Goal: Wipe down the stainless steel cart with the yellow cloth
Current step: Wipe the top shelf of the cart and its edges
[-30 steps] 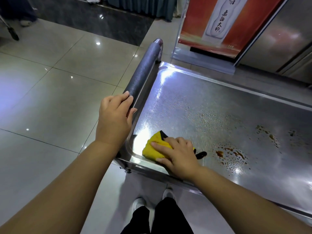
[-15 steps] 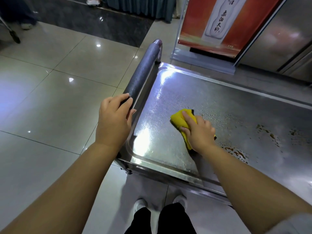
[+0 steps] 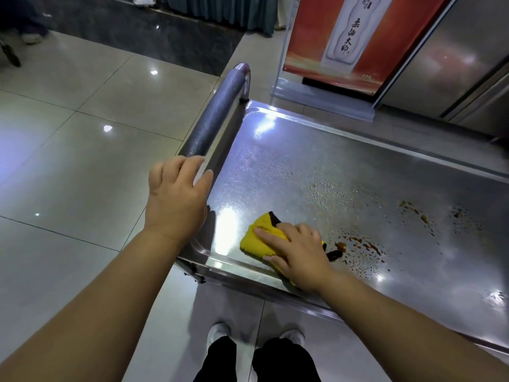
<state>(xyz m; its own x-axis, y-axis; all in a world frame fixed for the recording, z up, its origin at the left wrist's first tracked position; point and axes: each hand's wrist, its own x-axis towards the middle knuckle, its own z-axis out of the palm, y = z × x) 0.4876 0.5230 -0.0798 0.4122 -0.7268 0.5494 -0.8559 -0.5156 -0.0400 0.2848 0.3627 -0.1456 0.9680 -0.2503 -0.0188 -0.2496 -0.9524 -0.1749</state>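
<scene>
The stainless steel cart [image 3: 316, 161] stands in front of me, its flat top wet and shiny. My left hand [image 3: 176, 199] grips the near end of the cart's dark padded handle [image 3: 217, 117], fingers curled over it. The yellow cloth [image 3: 256, 239], with a black edge, lies on the top close to the near rim. My right hand [image 3: 298, 253] presses flat on it, fingers spread. Brown spill stains [image 3: 360, 245] sit just right of the cloth. More brown specks [image 3: 416, 213] lie farther right.
A red banner stand [image 3: 338, 37] rises beyond the cart's far side, next to a steel cabinet [image 3: 454, 64]. Glossy tiled floor [image 3: 82, 161] spreads to the left. My shoes [image 3: 220, 334] are under the near rim.
My right hand swept the cloth away from the near left corner toward the middle, then back to the near rim, a little further right. My left hand stayed on the handle.
</scene>
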